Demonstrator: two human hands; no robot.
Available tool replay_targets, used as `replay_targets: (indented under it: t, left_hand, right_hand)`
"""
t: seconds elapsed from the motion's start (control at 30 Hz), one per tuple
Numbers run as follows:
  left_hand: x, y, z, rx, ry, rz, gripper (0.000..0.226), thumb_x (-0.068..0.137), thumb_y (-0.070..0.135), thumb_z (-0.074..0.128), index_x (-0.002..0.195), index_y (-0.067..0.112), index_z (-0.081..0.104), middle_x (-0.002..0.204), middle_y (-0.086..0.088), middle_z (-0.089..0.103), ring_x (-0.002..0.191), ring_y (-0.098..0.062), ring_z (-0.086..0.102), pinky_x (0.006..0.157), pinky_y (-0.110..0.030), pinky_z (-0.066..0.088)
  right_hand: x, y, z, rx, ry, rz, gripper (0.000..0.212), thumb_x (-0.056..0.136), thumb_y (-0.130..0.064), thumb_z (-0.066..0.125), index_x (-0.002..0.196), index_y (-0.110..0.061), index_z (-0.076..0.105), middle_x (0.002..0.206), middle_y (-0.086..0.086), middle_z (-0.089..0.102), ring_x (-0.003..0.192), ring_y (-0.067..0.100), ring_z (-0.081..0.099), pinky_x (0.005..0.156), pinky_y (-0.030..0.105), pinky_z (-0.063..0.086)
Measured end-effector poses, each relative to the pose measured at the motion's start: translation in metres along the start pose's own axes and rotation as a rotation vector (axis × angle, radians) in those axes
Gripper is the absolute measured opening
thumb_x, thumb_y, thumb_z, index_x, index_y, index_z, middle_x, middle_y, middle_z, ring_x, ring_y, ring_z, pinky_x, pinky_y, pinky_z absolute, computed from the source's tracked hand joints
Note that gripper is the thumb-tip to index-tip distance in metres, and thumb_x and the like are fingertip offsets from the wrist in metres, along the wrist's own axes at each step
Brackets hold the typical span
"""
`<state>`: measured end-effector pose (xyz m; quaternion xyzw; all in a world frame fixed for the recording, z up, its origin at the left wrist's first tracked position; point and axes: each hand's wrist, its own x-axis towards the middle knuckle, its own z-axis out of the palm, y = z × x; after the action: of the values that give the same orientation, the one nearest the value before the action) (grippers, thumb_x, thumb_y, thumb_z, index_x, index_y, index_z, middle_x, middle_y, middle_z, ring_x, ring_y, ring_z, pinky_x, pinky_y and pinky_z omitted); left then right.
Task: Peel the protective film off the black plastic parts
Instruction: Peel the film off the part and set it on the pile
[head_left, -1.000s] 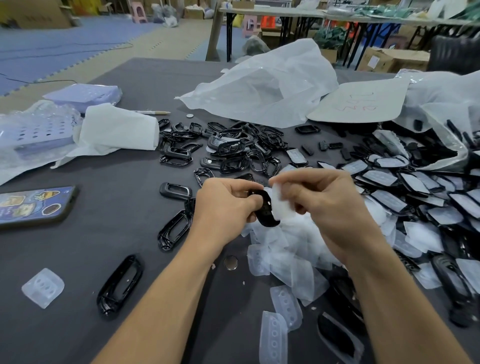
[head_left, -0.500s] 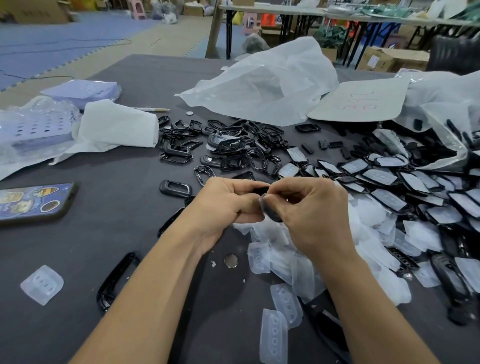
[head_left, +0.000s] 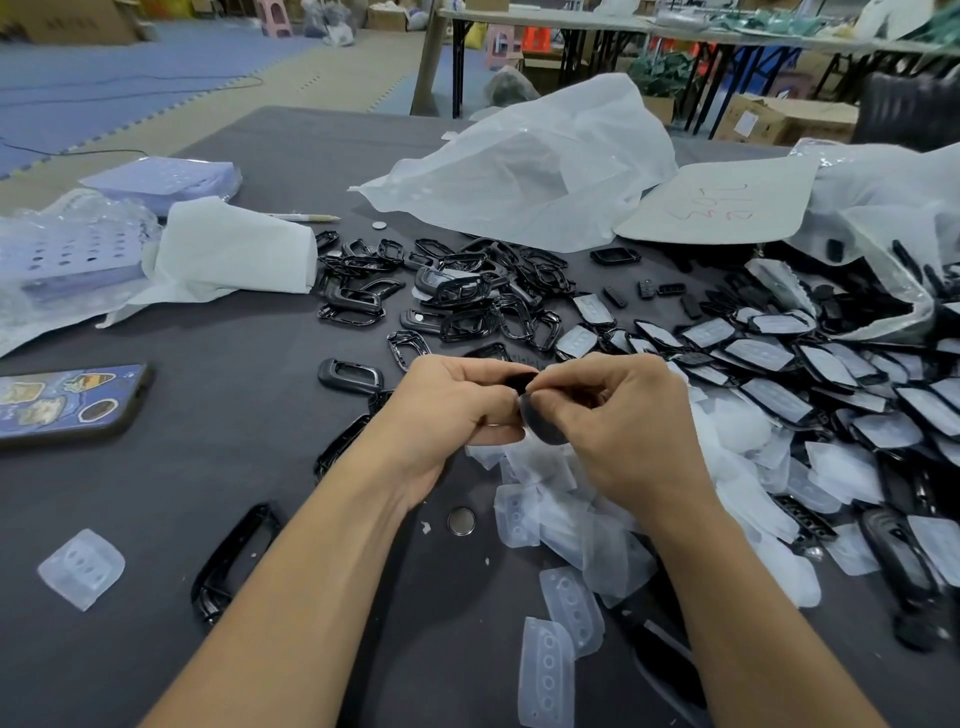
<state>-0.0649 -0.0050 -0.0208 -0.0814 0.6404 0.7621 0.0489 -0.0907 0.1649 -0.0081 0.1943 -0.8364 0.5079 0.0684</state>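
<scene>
A small black plastic part (head_left: 540, 418) is pinched between both my hands above the dark table (head_left: 249, 395). My left hand (head_left: 457, 402) grips its left end, and my right hand (head_left: 618, 415) pinches its upper edge with thumb and forefinger. Most of the part is hidden by my fingers; I cannot tell whether film is still on it. Below my hands lies a heap of peeled translucent films (head_left: 566, 525). To the right spreads a pile of black parts with white film on them (head_left: 810, 364). Bare black frames (head_left: 467, 291) lie behind my hands.
A phone (head_left: 67, 402) lies at the left edge. White cloth (head_left: 234, 254) and plastic-wrapped trays (head_left: 62, 249) sit at the back left. A large plastic bag (head_left: 530, 166) and a paper sheet (head_left: 722, 202) lie behind. A coin cell (head_left: 461, 521) and loose black frames (head_left: 234, 561) lie near my forearms.
One second ago my right hand held a peeled white film beside the part. That film has gone from my fingers, and both hands have closed together on the part.
</scene>
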Motion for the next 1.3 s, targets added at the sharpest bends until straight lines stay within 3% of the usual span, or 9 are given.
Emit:
replay_targets:
  t: [0.1, 0.2, 0.3, 0.4, 0.53, 0.67, 0.83, 1.1, 1.3]
  left_hand:
    - [0.001, 0.000, 0.000, 0.006, 0.015, -0.010, 0.037, 0.087, -0.017, 0.058, 0.101, 0.007, 0.082, 0.091, -0.016, 0.079, 0.079, -0.021, 0.075, 0.074, -0.028, 0.065]
    - [0.000, 0.001, 0.001, 0.035, -0.007, -0.011, 0.038, 0.088, -0.015, 0.060, 0.095, 0.013, 0.085, 0.092, -0.015, 0.080, 0.082, -0.020, 0.077, 0.074, -0.028, 0.064]
    - [-0.001, 0.001, 0.001, 0.066, -0.044, -0.012, 0.036, 0.088, -0.013, 0.062, 0.106, 0.011, 0.082, 0.101, -0.015, 0.080, 0.093, -0.022, 0.078, 0.075, -0.026, 0.063]
    - [-0.001, 0.001, 0.002, 0.070, -0.076, -0.015, 0.038, 0.087, -0.013, 0.061, 0.115, 0.008, 0.078, 0.107, -0.017, 0.079, 0.100, -0.025, 0.077, 0.079, -0.027, 0.063]
    - [-0.002, 0.002, 0.002, 0.054, -0.070, -0.003, 0.036, 0.086, -0.013, 0.064, 0.111, 0.009, 0.079, 0.100, -0.015, 0.079, 0.091, -0.020, 0.077, 0.074, -0.024, 0.061]
    - [-0.002, 0.002, 0.002, -0.056, -0.050, 0.006, 0.031, 0.087, -0.017, 0.064, 0.103, 0.004, 0.081, 0.093, -0.017, 0.078, 0.081, -0.021, 0.076, 0.069, -0.022, 0.060]
    - [-0.003, 0.003, 0.007, -0.101, 0.011, 0.029, 0.028, 0.089, -0.017, 0.061, 0.101, 0.000, 0.079, 0.095, -0.021, 0.079, 0.082, -0.023, 0.077, 0.070, -0.025, 0.061]
    - [-0.005, 0.005, 0.007, -0.122, 0.046, 0.036, 0.023, 0.093, -0.009, 0.063, 0.103, 0.005, 0.079, 0.099, -0.015, 0.080, 0.086, -0.021, 0.078, 0.069, -0.024, 0.061]
    - [-0.005, 0.006, 0.008, -0.023, 0.140, 0.046, 0.024, 0.093, -0.001, 0.068, 0.083, 0.013, 0.084, 0.084, -0.013, 0.080, 0.067, -0.015, 0.074, 0.058, -0.021, 0.058]
  right_hand:
    - [0.001, 0.002, -0.004, 0.088, 0.007, 0.042, 0.020, 0.081, -0.008, 0.082, 0.076, -0.027, 0.082, 0.069, -0.010, 0.075, 0.066, 0.009, 0.072, 0.065, 0.026, 0.059]
    - [0.001, 0.001, -0.004, 0.058, 0.020, 0.032, 0.018, 0.081, -0.011, 0.083, 0.075, -0.027, 0.081, 0.068, -0.010, 0.074, 0.066, 0.011, 0.071, 0.065, 0.031, 0.060]
    - [-0.002, -0.001, 0.000, -0.002, 0.054, 0.017, 0.016, 0.076, -0.015, 0.086, 0.072, -0.029, 0.080, 0.065, -0.010, 0.073, 0.062, 0.012, 0.069, 0.064, 0.037, 0.059]
    - [-0.002, 0.000, 0.004, -0.045, 0.112, 0.002, 0.020, 0.073, -0.016, 0.088, 0.067, -0.031, 0.077, 0.061, -0.014, 0.069, 0.056, 0.008, 0.063, 0.055, 0.027, 0.053]
    - [-0.002, 0.002, 0.008, -0.087, 0.195, 0.013, 0.018, 0.070, -0.027, 0.092, 0.068, -0.028, 0.074, 0.060, -0.011, 0.065, 0.055, 0.006, 0.057, 0.052, 0.016, 0.042]
    - [0.001, 0.003, 0.009, -0.048, 0.181, 0.105, 0.022, 0.075, -0.041, 0.088, 0.070, -0.026, 0.072, 0.062, -0.008, 0.068, 0.060, 0.008, 0.063, 0.057, 0.024, 0.051]
    - [0.003, 0.002, 0.001, 0.180, 0.098, 0.142, 0.017, 0.093, -0.027, 0.075, 0.076, -0.023, 0.076, 0.067, -0.007, 0.072, 0.057, 0.004, 0.061, 0.055, 0.023, 0.052]
    - [0.003, 0.003, 0.000, 0.171, 0.021, 0.181, 0.013, 0.085, -0.011, 0.075, 0.078, -0.021, 0.075, 0.062, -0.002, 0.072, 0.048, 0.014, 0.064, 0.052, 0.024, 0.049]
    - [0.003, 0.004, 0.001, 0.213, 0.002, 0.198, 0.012, 0.084, -0.010, 0.078, 0.079, -0.020, 0.077, 0.065, 0.000, 0.074, 0.051, 0.014, 0.065, 0.051, 0.023, 0.049]
